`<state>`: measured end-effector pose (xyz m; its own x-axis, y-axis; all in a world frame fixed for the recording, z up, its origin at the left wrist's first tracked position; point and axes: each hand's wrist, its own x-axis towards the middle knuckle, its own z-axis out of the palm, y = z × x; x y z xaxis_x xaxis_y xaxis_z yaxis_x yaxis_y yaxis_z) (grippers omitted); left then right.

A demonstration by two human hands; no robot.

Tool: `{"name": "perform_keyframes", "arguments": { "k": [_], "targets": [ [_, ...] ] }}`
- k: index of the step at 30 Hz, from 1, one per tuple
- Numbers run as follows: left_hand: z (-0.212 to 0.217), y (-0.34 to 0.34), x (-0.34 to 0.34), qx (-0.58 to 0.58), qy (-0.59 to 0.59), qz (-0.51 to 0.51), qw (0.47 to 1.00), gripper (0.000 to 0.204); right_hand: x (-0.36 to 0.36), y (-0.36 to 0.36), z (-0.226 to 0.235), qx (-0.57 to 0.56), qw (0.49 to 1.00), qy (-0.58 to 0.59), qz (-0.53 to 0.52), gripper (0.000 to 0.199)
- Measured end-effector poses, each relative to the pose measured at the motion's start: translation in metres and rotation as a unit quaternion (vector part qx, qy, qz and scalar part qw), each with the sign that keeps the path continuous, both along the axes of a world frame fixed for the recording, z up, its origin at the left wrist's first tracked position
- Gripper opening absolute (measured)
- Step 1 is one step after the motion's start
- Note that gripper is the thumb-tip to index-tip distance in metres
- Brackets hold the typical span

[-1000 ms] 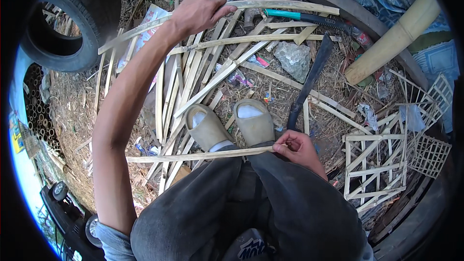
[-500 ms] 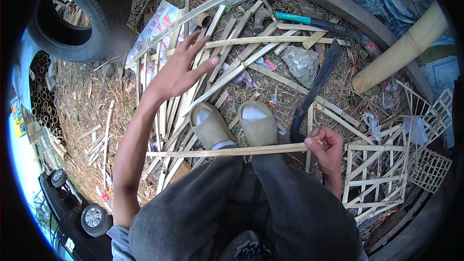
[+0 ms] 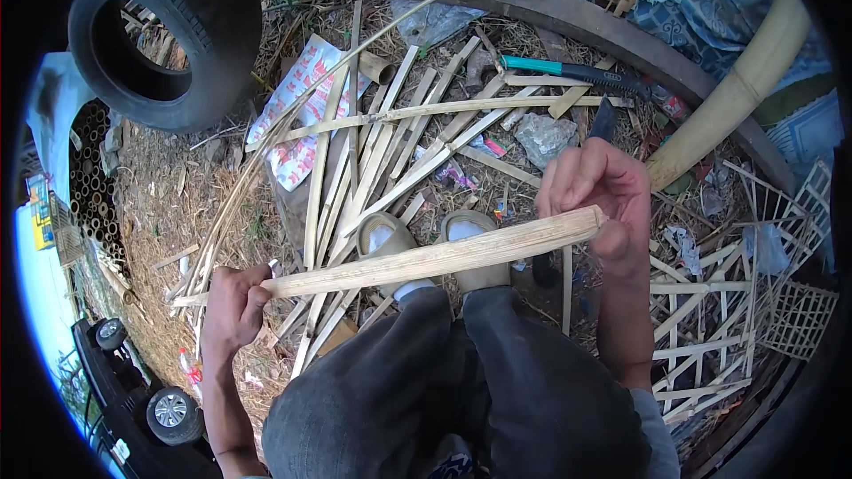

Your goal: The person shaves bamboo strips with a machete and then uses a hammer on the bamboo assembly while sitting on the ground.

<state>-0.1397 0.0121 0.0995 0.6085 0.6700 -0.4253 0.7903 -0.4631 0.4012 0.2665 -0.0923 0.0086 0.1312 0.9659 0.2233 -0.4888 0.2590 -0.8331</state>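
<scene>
I hold a pale split bamboo slat [image 3: 426, 257] crosswise above my knees. My left hand [image 3: 232, 306] is closed around its left end, and my right hand [image 3: 599, 195] grips its right end, raised higher. Below the slat are my two beige shoes [image 3: 426, 244] and my grey trousers. On the ground in front lies a heap of several bamboo strips [image 3: 382, 142], fanned out toward the far side.
A black tyre [image 3: 169, 27] stands at the upper left. A saw with a teal handle [image 3: 568, 71] lies beyond the strips. A thick bamboo pole [image 3: 737, 98] leans at the right. Bamboo lattice frames [image 3: 745, 302] lie at the right. Printed plastic sheet [image 3: 297, 115] lies under the strips.
My left hand came back from the strip heap and closed on the slat's left end. My right hand lifted the slat's right end up and closer to the camera.
</scene>
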Motion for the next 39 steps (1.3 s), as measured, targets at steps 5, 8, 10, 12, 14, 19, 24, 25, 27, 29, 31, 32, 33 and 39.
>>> {"name": "perform_keyframes", "arguments": {
  "k": [5,8,10,12,14,19,24,25,27,29,31,32,33,39],
  "targets": [
    [0.104,0.069,-0.006,0.026,0.084,0.142,0.986,0.075,0.046,0.178,-0.020,0.086,0.791,-0.573,-0.195,0.084],
    [0.110,0.115,0.008,-0.004,0.056,0.132,0.990,0.075,0.035,0.234,-0.091,0.026,0.577,-0.816,0.016,0.071],
    [0.121,0.146,0.028,-0.069,0.004,0.160,0.985,0.075,0.033,0.243,-0.110,0.043,0.573,-0.819,-0.001,0.048],
    [0.163,0.185,0.039,-0.096,-0.070,0.227,0.967,0.071,0.011,0.232,-0.088,-0.013,0.596,-0.802,0.037,0.043],
    [0.191,0.237,0.042,0.188,-0.118,0.098,0.970,0.060,-0.016,0.192,-0.069,0.054,0.643,-0.763,-0.028,0.040],
    [0.193,0.250,0.178,0.537,-0.081,0.065,0.837,0.071,-0.067,0.098,-0.046,-0.002,0.732,-0.680,-0.031,0.038],
    [0.005,0.254,0.278,0.598,-0.097,-0.140,0.783,0.046,-0.057,0.021,-0.114,-0.120,0.775,-0.614,-0.090,0.043],
    [-0.014,0.216,0.301,0.643,-0.225,-0.094,0.726,0.047,-0.061,0.011,-0.125,-0.126,0.776,-0.611,-0.088,0.043],
    [-0.057,0.198,0.311,0.615,-0.222,-0.048,0.755,0.063,-0.069,-0.003,-0.133,-0.216,0.740,-0.629,-0.105,0.050],
    [-0.094,0.170,0.317,0.585,-0.260,-0.028,0.768,0.061,-0.072,-0.014,-0.153,-0.227,0.746,-0.611,-0.134,0.058],
    [-0.135,0.159,0.308,0.472,-0.225,0.006,0.852,0.080,-0.073,-0.026,-0.159,-0.250,0.738,-0.619,-0.094,0.062],
    [-0.150,0.146,0.305,0.454,-0.227,0.003,0.862,0.080,-0.077,-0.031,-0.165,-0.237,0.743,-0.615,-0.114,0.063],
    [-0.166,0.125,0.297,0.433,-0.224,0.002,0.873,0.079,-0.079,-0.037,-0.165,-0.238,0.742,-0.617,-0.109,0.063],
    [-0.196,0.004,0.200,0.042,-0.143,0.013,0.989,0.047,-0.092,-0.067,-0.148,-0.291,0.714,-0.624,-0.126,0.062]
  ]
}}
